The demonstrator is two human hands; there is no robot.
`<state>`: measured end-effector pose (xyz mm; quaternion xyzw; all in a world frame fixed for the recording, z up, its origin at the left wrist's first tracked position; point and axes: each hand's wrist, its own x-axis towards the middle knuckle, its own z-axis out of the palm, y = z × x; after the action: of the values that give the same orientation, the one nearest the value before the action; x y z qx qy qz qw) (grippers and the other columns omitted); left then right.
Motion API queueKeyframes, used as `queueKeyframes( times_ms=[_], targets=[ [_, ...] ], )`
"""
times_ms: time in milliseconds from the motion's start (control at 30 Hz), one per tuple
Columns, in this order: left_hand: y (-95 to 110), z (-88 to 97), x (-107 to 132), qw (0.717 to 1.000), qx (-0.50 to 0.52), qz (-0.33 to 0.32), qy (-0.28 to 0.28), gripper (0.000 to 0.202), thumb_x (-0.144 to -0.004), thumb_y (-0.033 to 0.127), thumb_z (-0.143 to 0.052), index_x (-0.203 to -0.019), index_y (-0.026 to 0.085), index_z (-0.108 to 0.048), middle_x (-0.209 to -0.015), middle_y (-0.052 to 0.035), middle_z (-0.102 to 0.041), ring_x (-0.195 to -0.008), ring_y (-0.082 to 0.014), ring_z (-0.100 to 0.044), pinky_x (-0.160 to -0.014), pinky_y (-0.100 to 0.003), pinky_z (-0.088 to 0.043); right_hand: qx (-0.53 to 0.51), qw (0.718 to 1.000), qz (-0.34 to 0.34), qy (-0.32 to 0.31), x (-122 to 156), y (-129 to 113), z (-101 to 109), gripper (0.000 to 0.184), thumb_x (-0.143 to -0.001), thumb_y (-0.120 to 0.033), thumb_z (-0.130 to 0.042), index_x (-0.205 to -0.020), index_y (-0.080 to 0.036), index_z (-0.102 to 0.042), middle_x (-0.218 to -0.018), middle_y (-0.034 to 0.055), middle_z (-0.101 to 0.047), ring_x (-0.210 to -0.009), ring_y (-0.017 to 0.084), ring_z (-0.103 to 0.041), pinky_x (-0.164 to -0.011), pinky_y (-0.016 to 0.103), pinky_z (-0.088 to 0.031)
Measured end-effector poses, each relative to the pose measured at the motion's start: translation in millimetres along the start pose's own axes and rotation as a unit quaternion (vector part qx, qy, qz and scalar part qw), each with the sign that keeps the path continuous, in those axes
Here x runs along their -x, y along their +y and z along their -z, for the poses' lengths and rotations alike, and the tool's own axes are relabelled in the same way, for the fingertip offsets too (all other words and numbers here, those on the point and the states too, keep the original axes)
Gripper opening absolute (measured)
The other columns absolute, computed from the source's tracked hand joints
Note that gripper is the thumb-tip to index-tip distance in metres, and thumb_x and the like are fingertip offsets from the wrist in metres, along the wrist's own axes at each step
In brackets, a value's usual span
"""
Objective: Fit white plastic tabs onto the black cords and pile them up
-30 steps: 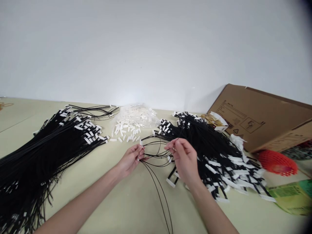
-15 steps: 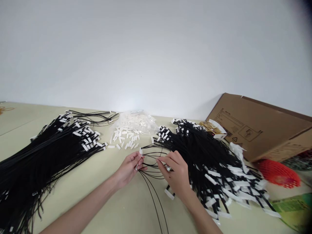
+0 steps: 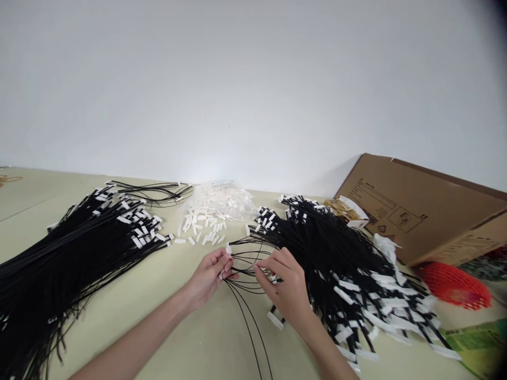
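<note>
Cords [image 3: 243,274], thin, black, glossy (white plastic tabs at ends), pinched in left hand [image 3: 209,277] and right hand [image 3: 289,293].

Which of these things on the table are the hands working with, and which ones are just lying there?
In use: left hand and right hand, both pinching thin black cords; small white plastic clips; left heap of black white-tagged cords; right heap of the same.
Lying about: brown cardboard box; orange-red mesh net; green printed packet.
</note>
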<state>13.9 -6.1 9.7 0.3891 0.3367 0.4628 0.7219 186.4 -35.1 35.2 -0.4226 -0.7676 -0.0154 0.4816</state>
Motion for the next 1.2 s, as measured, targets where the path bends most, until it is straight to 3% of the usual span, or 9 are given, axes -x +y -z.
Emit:
queueKeyframes(
  times_ms=[233,467,1200],
  targets=[
    [-2.0,0.5,-1.8,0.999,-0.033,-0.022,0.007,0.03,-0.073,0.037,-0.062,-0.062,0.016,-0.044,-0.052,0.0072,-0.038,-0.046,-0.0054,-0.03,-0.064,-0.029,-0.045,-0.027,0.997,-0.072,-0.03,-0.1,-1.2,0.4,0.019,-0.08,-0.019,-0.05,-0.062,-0.017,-0.056,-0.053,-0.0032,-0.039,-0.054,0.01,-0.036,-0.059,0.025,-0.033],
    [-3.3,1.4,-2.9,0.997,-0.058,-0.048,0.004,0.029,-0.074,0.038,-0.06,-0.061,0.016,-0.045,-0.05,0.007,-0.039,-0.046,-0.0062,-0.03,-0.064,-0.03,-0.045,-0.084,0.982,-0.165,-0.043,1.8,1.4,-0.9,0.022,-0.078,-0.023,-0.052,-0.058,-0.017,-0.054,-0.052,-0.0027,-0.043,-0.055,0.011,-0.037,-0.055,0.024,-0.031],
    [-7.8,3.6,-3.8,0.996,-0.062,-0.06,0.003,0.026,-0.075,0.037,-0.059,-0.063,0.016,-0.049,-0.05,0.0063,-0.04,-0.047,-0.0069,-0.031,-0.064,-0.03,-0.045,-0.119,0.973,-0.192,-0.051,2.2,-0.9,-2.4,0.02,-0.078,-0.022,-0.052,-0.058,-0.017,-0.054,-0.054,-0.0022,-0.044,-0.056,0.011,-0.04,-0.054,0.023,-0.032]
  ],
)
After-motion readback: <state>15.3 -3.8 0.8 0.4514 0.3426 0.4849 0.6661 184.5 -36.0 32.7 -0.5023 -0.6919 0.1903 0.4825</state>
